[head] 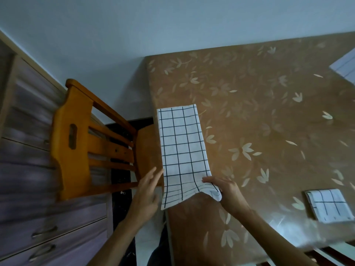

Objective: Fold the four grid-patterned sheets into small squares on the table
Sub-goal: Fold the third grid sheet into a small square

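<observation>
A white sheet with a black grid, folded into a long strip, lies along the left edge of the brown flowered table. Its near end hangs over the table's corner. My right hand pinches the strip's near right corner and lifts it a little. My left hand hovers beside the strip's near left edge with straight fingers and holds nothing. A grid sheet folded to a small square lies near the table's right front edge. Another pale folded sheet shows at the far right edge of view.
A wooden chair stands tucked against the table's left side. A purple chest of drawers fills the left. A pale wall runs behind the table.
</observation>
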### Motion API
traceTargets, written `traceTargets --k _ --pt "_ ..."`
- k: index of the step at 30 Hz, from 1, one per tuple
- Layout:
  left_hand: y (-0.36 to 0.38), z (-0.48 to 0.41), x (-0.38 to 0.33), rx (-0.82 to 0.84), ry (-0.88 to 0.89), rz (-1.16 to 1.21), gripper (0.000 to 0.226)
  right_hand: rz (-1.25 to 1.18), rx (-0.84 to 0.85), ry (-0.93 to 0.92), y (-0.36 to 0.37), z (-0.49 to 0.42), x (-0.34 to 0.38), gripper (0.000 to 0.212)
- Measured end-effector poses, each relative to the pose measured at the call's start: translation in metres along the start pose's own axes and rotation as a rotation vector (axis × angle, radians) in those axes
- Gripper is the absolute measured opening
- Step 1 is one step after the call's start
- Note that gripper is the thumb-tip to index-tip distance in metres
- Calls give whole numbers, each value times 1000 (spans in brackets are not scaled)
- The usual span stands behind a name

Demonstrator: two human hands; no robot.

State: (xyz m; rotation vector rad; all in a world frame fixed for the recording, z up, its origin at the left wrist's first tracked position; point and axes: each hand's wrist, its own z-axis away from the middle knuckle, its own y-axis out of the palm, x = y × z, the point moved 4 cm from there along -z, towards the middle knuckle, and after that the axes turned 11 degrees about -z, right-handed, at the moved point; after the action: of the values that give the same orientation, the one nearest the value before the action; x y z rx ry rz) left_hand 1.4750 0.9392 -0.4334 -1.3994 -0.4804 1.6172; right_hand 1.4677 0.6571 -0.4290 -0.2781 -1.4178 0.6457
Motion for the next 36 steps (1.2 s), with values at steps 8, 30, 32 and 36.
traceTargets --k 8,30,32,36 --pt "10 -5 -14 -75 -101 318 24 -167 -82 99 -15 3 13 8" --pt "17 -56 -9 -27 -228 310 43 -279 -5 332 -20 -27 -10 18" --pt "15 -63 -12 -34 -209 285 35 -248 -37 320 -22 -35 -8 15" --pt "9 -83 -11 -66 -206 300 29 -252 -97 326 -22 -55 -12 16"
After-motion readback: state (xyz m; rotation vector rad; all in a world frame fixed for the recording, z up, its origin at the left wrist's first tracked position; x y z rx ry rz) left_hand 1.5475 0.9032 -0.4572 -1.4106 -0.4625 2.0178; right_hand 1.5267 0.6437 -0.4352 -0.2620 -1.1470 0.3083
